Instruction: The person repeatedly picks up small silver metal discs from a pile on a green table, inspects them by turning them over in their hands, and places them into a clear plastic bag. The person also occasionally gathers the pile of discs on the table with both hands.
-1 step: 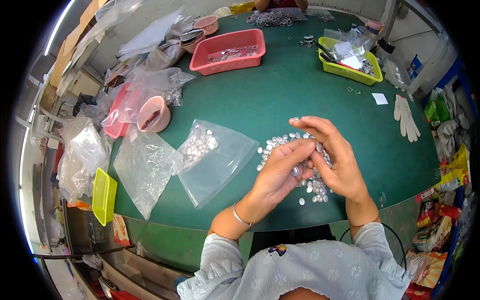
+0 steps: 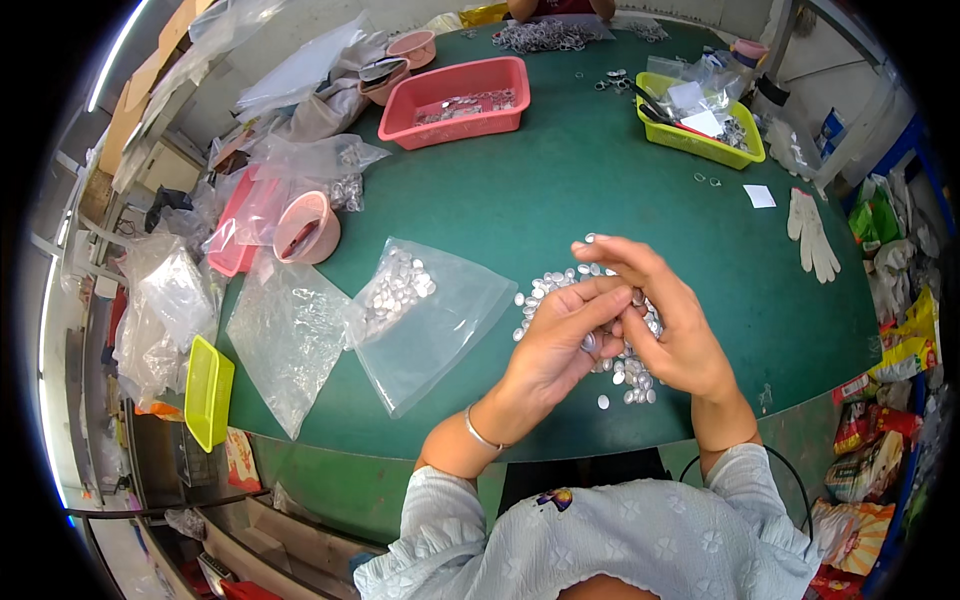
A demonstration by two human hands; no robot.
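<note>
I have both bare hands over the near, right-of-centre part of the green tabletop (image 2: 590, 190), close together with their fingertips meeting. The left hand (image 2: 575, 335) is pinched, thumb against forefinger, and I see a silver oval piece (image 2: 589, 342) held at its bent fingers. The right hand (image 2: 665, 310) is half curled, its thumb touching the left fingertips; its palm side is partly hidden, so I cannot tell whether it pinches anything.

Beneath and around both hands I see a loose scatter of oval pieces (image 2: 618, 378), some hidden by the fingers. Left of them lies a clear bag (image 2: 440, 340) with more such pieces inside, and further left a clear plastic sheet or bag (image 2: 290, 340); I cannot tell which.

Beyond that, on the left, stands a pink tub (image 2: 320, 244) with a red-handled tool in it. On the far side I have a red tray (image 2: 455, 137) holding small metal parts, and behind it, to the right, a heap of metal parts (image 2: 545, 38) before another person (image 2: 560, 8). At far right sits a yellow-green basket (image 2: 700, 148); nearer me lie a white paper square (image 2: 759, 197) and a white glove (image 2: 812, 235).
</note>
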